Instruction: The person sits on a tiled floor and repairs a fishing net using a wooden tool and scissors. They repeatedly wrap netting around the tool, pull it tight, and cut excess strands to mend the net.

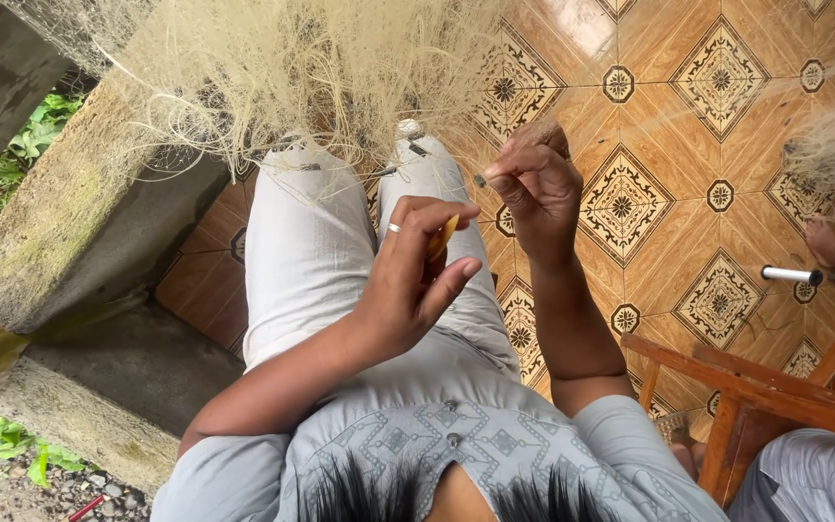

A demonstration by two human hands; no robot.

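A pale, fine fishing net hangs over my knees, with small grey weights along its edge. My left hand, a ring on one finger, is shut on a thin yellow netting needle above my lap. Just to the right and slightly higher, my right hand pinches a small dark bit of the net's edge between thumb and forefinger. The two hands are close together but apart. I sit in light trousers.
A rough concrete low wall runs along the left, with green plants beyond it. The floor is patterned orange tile. A wooden chair frame stands at lower right. Another person's foot and a white-handled tool lie at the right edge.
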